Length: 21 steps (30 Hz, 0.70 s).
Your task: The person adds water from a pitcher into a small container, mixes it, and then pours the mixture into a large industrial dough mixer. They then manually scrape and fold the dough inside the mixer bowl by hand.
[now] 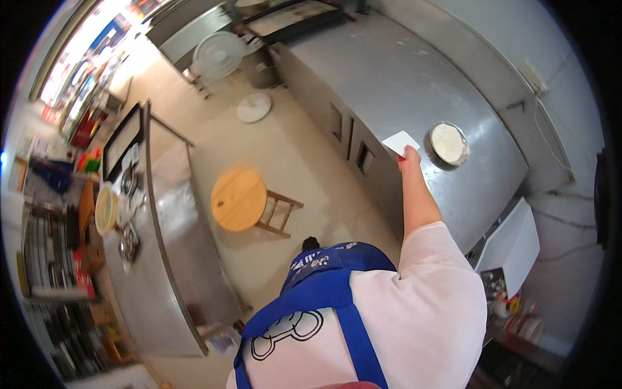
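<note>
My right hand (407,157) grips a white flat rectangular card-like scraper (400,141) by its lower corner, over the front edge of the steel counter (382,78) on the right. Just right of it on the counter sits a round metal dish (449,144) of pale cream-coloured powder or dough; which it is I cannot tell. My right forearm reaches up from my white sleeve. My left hand is not in view.
A round wooden stool (238,199) stands mid-floor. A second steel table (149,298) with pans is at left. At the back are a translucent lid (219,53), a bin (259,68) and a white disc (254,107). A white board (518,246) leans at right.
</note>
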### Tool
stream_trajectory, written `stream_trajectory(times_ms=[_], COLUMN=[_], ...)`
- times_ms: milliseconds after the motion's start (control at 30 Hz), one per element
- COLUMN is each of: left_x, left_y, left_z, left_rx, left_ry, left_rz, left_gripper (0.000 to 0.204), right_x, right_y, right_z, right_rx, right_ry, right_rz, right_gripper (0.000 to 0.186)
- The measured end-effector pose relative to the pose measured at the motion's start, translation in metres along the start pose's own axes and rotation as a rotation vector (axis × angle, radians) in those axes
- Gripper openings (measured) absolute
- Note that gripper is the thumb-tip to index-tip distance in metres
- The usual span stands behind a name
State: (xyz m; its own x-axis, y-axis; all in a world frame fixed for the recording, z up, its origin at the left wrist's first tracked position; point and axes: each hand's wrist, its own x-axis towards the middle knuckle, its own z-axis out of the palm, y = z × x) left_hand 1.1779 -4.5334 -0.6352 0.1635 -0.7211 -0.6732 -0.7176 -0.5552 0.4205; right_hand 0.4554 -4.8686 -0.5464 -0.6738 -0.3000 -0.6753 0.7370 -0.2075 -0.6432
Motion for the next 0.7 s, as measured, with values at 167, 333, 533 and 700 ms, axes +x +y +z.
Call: stream_trajectory(times_ms=[167,333,533,700], left_x=[0.086,0.217,0.355,0.383], left_y=[0.026,0.152,0.315,0.392], left_z=[-0.106,-0.208,-0.230,-0.174], left_rx=[0.203,0.324,-0.137,0.180], left_ry=[-0.096,0.021,0.135,-0.180], left_rz=[0.010,0.207,0.271,0.340], left_gripper=[0.030,0.028,0.032,0.038], right_x=[0.016,0.040,0.058,0.086], right_y=[-0.032,-0.067,-0.092,-0.114], right_z=[-0.036,-0.117,-0.101,-0.036], right_rx=[-0.193,-0.088,0.051,-0.125], right_ry=[0.219,0.333,0.425,0.421], right_rz=[-0.141,-0.232,-0.328,-0.436], right_gripper=[0.037,0.034,0.037,0.044])
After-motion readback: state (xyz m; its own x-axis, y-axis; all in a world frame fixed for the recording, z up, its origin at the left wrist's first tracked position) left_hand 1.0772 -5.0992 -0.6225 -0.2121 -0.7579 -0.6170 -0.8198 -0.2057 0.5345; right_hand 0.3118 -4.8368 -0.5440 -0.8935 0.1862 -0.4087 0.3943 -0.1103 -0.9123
